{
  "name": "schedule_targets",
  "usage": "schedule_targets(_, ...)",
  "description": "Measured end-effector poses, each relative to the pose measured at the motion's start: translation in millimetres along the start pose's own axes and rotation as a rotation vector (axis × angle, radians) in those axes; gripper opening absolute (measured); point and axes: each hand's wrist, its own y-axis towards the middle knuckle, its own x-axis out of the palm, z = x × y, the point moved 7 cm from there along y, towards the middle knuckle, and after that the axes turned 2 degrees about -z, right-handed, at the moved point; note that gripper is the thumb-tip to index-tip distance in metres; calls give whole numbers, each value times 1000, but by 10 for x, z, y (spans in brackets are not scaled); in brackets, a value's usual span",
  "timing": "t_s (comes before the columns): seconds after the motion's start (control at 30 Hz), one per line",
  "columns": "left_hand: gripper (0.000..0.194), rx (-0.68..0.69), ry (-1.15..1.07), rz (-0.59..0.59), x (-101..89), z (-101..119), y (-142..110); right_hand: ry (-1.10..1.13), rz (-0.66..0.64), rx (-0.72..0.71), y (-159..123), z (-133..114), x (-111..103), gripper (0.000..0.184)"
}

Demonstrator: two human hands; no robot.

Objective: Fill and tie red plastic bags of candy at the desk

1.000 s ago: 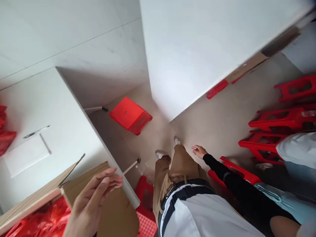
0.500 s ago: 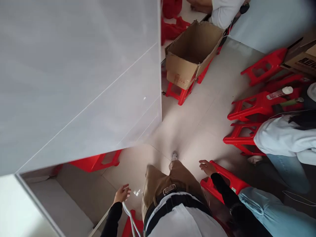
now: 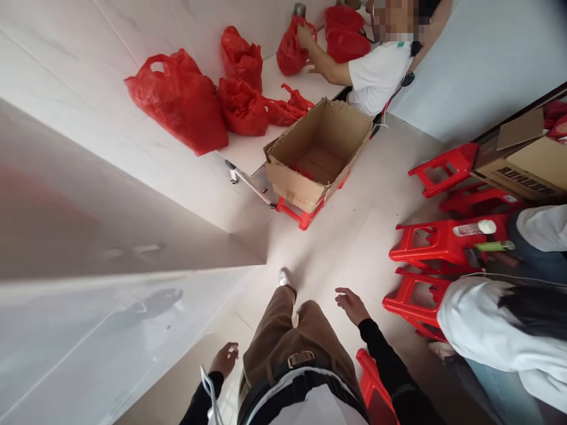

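On the far side, a counter is coming into fuller view beside a cardboard box; near right, a red stool is standing; red bags are now lying in sight but well beyond the left hand and right hand, each grip half-curled, seemingly empty.

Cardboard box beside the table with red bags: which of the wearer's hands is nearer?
Right. The right hand is short of the box, slightly to its right; the left hand is farther back and left. Neither touches it.
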Motion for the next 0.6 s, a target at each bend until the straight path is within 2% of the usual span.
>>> schedule_targets(0.1,28,34,-36,-4,3,670,302,28,-26,-96,314,-616,-245,27)
schedule_targets(0.2,28,69,-119,-3,62,1182,503,58,-13,-217,643,-1392,-624,29)
schedule_targets(0.3,28,44,-229,33,185,1439,603,62,-13,-354,1133,-2341,-1071,31)
schedule_targets(0.4,26,-59,-359,128,407,1468,551,3,-43,-458,1898,-3356,-1386,34)
schedule_targets(0.47,26,-163,-446,203,662,1449,392,-70,-76,-489,2549,-3961,-1411,33)
schedule_targets(0.5,26,-223,-486,234,832,1455,276,-118,-99,-490,2896,-4215,-1358,33)
schedule_targets(0.6,29,-424,-582,283,1489,1606,-134,-315,-178,-439,3893,-4727,-1023,28)
